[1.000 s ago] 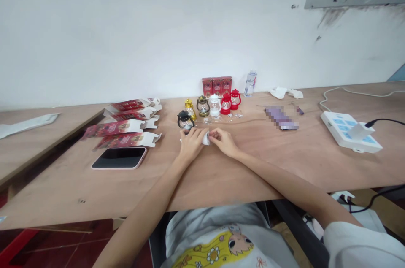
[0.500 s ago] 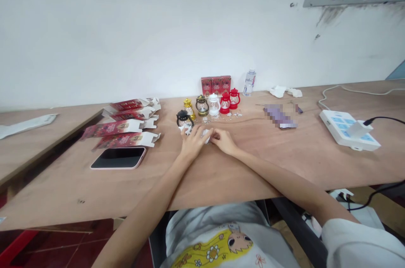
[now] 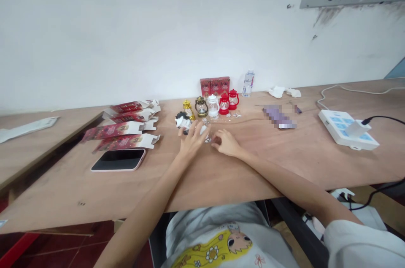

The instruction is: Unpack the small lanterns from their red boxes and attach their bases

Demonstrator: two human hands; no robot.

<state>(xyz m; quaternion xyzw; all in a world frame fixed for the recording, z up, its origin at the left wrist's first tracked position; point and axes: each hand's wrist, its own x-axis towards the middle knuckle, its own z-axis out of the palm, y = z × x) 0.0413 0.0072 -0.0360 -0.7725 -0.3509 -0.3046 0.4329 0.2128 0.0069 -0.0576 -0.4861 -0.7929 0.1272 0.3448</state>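
Note:
My left hand (image 3: 190, 140) hovers palm down over the table with its fingers spread. Just beyond its outer fingers, a crumpled white piece (image 3: 182, 123) partly covers a black mini lantern (image 3: 180, 114). Between my hands lies a small clear piece with white spots (image 3: 207, 138), too small to make out. My right hand (image 3: 227, 143) rests beside it, fingers curved and thumb apart from them, with nothing visible in its grasp. Behind stand a gold lantern (image 3: 188, 109), a bronze lantern (image 3: 201, 106), a white lantern (image 3: 213, 106) and two red lanterns (image 3: 224, 104).
Flattened red boxes (image 3: 120, 128) and a phone (image 3: 118, 160) lie at left. Three upright red boxes (image 3: 215, 86) and a bottle (image 3: 248, 84) stand by the wall. At right are a purple packet (image 3: 278, 116), white tissues (image 3: 276, 91) and a power strip (image 3: 344, 128).
The white piece between my hands is no longer there, and the spotted clear piece shows instead. White now covers more of the black lantern. My right fingers have loosened from a pinch.

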